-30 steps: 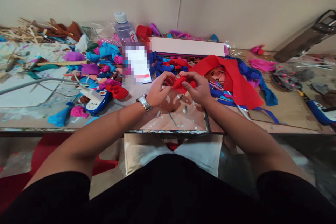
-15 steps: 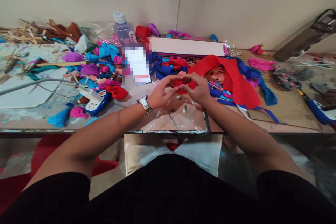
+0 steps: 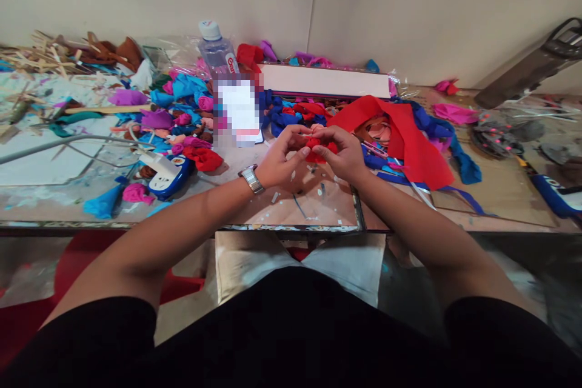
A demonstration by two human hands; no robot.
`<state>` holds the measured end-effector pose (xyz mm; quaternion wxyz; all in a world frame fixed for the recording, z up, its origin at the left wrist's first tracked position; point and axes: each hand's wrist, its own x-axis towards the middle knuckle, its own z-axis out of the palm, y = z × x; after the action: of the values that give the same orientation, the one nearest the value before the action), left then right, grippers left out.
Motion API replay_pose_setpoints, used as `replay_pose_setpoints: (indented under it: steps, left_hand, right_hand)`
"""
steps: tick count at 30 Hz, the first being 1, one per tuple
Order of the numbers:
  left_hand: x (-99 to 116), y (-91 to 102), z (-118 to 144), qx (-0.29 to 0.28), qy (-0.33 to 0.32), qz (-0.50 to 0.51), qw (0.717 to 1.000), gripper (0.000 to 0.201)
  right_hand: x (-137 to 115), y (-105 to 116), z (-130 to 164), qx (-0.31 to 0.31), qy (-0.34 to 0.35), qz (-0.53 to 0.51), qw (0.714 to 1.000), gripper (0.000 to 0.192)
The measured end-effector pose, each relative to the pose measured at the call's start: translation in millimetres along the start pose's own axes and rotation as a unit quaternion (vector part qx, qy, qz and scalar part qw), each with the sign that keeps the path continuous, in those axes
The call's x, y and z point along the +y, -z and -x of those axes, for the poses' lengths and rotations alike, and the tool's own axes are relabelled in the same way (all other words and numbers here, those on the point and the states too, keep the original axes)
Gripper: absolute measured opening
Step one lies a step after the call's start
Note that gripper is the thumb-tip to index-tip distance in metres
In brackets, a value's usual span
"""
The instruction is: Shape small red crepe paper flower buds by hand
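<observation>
Both my hands meet over the middle of the workbench [image 3: 491, 194] around a small red cloth piece [image 3: 318, 149]. My left hand [image 3: 282, 160], with a metal watch on the wrist, pinches its left side with curled fingers. My right hand [image 3: 342, 153] grips its right side and covers part of it. A larger red cloth sheet [image 3: 404, 133] lies just right of my hands. Small rolled cloth pieces in red, pink, blue and purple are heaped to the left, among them a red roll [image 3: 203, 159].
A water bottle [image 3: 217, 53] stands at the back by a long white box [image 3: 325, 80]. A blue and white power strip [image 3: 166, 173] sits left. Wooden sticks [image 3: 45, 54] pile at far left. Blue cloth [image 3: 454, 145] and a dark tool [image 3: 527, 70] lie right.
My fingers have shifted on the red cloth piece, drawing it tighter between the hands; less of it shows now. Both hands stay in the same spot over the bench.
</observation>
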<state>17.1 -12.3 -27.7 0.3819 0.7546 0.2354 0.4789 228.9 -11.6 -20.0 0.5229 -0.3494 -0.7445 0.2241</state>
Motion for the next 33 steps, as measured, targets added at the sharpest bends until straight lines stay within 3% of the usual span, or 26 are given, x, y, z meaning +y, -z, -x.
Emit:
replay_pose_setpoints:
  steps: [9,16,27,33]
  left_hand:
    - [0.5,1.3,0.5,0.018,-0.004,-0.043,0.999,0.054]
    - [2.5,0.0,1.5,0.022,-0.030,-0.062,0.997,0.037]
    - [-4.5,1.9,1.4,0.058,-0.013,-0.046,0.997,0.041]
    - [-7.2,2.4,1.9,0.070,-0.014,-0.041,0.997,0.035]
  right_hand:
    - [1.1,-0.1,-1.2,-0.011,-0.005,-0.001,1.000,0.054]
    - [-3.0,-2.3,-1.0,0.000,-0.020,-0.051,0.998,0.054]
    - [-4.4,0.7,1.7,-0.002,-0.021,-0.007,1.000,0.045]
    - [-4.5,-1.3,2.0,-0.008,-0.019,-0.037,0.999,0.040]
